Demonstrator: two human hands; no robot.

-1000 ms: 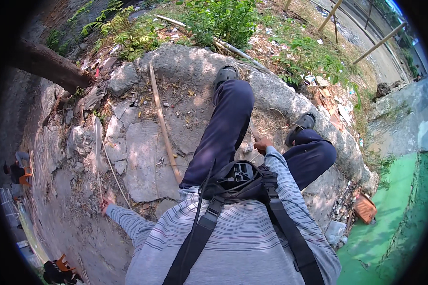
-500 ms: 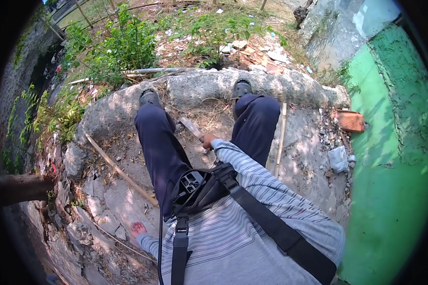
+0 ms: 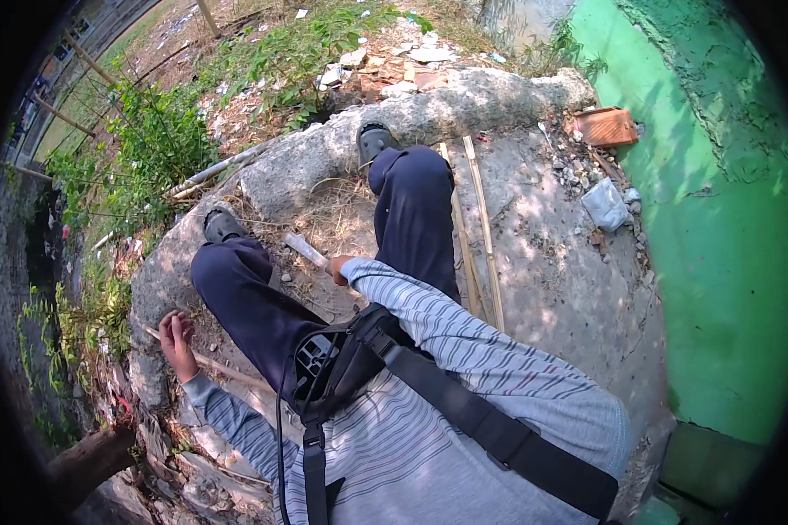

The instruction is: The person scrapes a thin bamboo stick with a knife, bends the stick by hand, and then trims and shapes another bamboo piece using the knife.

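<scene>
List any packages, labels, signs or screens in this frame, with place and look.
Crumpled pale plastic bag: on the concrete near the green wall, whitish-grey, lumpy.
Reddish-brown broken box-like piece: beyond the bag, by the wall; may be clay, hard to tell.
No signs or screens visible.

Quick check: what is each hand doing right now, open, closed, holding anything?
Left hand: fingers curled, resting on the stone ledge; grip cannot be told.
Right hand: closed on a pale stick-like tool.
</scene>
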